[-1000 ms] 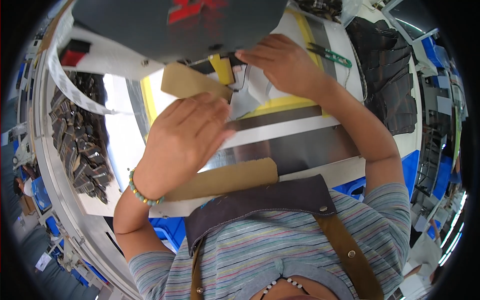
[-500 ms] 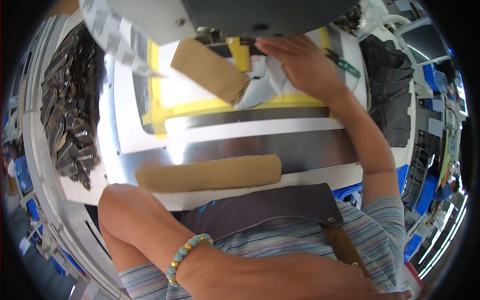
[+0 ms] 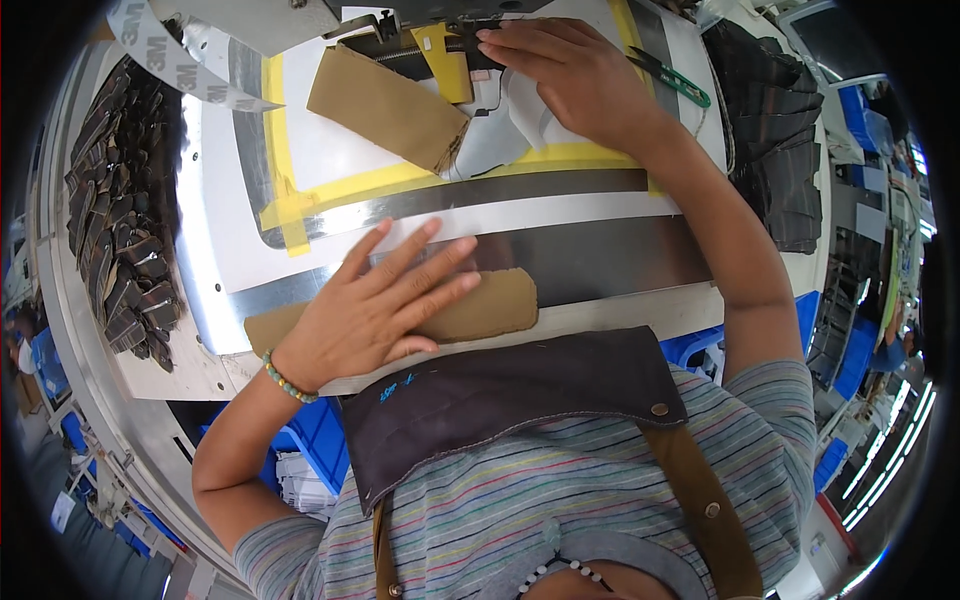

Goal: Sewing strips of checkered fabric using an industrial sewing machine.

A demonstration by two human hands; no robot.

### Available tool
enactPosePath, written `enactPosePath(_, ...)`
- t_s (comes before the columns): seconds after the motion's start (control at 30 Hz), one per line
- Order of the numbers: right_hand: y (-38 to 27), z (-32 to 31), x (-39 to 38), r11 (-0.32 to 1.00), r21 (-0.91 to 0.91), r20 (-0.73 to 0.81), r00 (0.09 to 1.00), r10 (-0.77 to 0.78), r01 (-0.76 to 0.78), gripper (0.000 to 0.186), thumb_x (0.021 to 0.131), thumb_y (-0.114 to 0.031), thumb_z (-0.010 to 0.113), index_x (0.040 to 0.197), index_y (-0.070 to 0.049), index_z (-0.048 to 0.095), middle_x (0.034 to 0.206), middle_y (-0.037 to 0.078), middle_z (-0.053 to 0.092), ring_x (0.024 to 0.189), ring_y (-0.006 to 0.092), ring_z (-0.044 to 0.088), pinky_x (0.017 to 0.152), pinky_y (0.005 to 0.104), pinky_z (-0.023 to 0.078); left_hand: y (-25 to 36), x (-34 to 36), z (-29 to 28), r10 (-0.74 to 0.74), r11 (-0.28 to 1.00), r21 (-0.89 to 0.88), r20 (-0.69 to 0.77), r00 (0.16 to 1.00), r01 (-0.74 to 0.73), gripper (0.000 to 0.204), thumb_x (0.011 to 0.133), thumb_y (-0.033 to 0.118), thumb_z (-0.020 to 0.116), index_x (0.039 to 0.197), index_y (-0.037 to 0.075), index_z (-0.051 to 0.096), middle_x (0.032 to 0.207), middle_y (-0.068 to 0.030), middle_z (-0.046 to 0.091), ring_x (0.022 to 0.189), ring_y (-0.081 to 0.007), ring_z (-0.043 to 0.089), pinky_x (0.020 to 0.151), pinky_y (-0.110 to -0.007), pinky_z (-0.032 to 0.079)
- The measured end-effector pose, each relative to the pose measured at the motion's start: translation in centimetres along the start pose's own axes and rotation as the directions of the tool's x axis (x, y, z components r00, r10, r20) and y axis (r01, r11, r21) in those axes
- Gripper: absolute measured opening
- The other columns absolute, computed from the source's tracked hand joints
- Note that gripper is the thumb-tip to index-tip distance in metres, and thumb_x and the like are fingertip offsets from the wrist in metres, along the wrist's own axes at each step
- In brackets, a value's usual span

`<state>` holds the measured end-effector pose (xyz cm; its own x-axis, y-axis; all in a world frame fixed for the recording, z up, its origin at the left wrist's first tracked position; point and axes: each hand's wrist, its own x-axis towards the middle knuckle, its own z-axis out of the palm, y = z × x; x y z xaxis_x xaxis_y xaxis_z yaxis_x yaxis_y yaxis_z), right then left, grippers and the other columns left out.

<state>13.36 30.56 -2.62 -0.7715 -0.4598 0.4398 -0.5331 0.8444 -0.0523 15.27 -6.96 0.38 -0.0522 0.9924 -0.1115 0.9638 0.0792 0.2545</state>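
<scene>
My left hand [image 3: 385, 295] is spread open above the near edge of the work surface. It overlaps a long tan strip [image 3: 490, 305], and I cannot tell whether it touches it. At the far side my right hand [image 3: 580, 85] is stretched out with straight fingers, nothing visible in it. Its fingertips lie beside dark machine parts [image 3: 455, 45] and a yellow piece [image 3: 445, 70]. Left of these a tan rectangular piece [image 3: 385, 108] rests slanted on the white sheet. A pale, crumpled scrap [image 3: 495, 135] sits by the right wrist. Green-handled thread snips [image 3: 675, 78] lie to the right.
A pile of dark brown pieces [image 3: 120, 230] covers the left side of the table; dark stacked pieces [image 3: 775, 140] stand at the right. A printed white tape strip [image 3: 185, 65] hangs at the upper left. Yellow tape [image 3: 400, 180] borders the white sheet.
My left hand has moved from low by my body up to the strip, its fingers now spread. The right hand stays near the machine. The whole view has shifted, showing more of my apron.
</scene>
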Motion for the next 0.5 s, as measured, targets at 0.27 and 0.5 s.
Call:
enactPosePath(0.27, 0.0, 0.1, -0.4, 1.0, 0.006, -0.022, 1.0, 0.006, -0.005, 0.047, 0.091, -0.001, 0.07, 0.136, -0.012, 0.075, 0.142, 0.0, 0.073, 0.127, 0.0235, 0.069, 0.111, 0.0428, 0.055, -3.2, 0.1, -1.2, -0.189, 0.978, 0.076, -0.077, 0.979, 0.195, 0.068, 0.106, 0.056, 0.049, 0.165, 0.023, 0.052, 0.18, -0.0073, 0.035, 0.167, -0.0374, 0.026, 0.135, -0.06, 0.016)
enactPosePath(0.5, 0.0, -0.1, -0.2, 1.0, 0.022, 0.001, 1.0, 0.007, -0.007, 0.045, 0.092, -0.004, 0.072, 0.135, -0.014, 0.076, 0.142, -0.001, 0.073, 0.129, 0.0249, 0.068, 0.112, 0.0441, 0.055, -3.2, 2.7, -0.9, -0.108, 0.994, -0.009, -0.376, 0.92, 0.113, 0.06, 0.102, 0.046, 0.069, 0.149, 0.008, 0.063, 0.164, -0.0174, 0.055, 0.154, -0.0368, 0.049, 0.127, -0.054, 0.035)
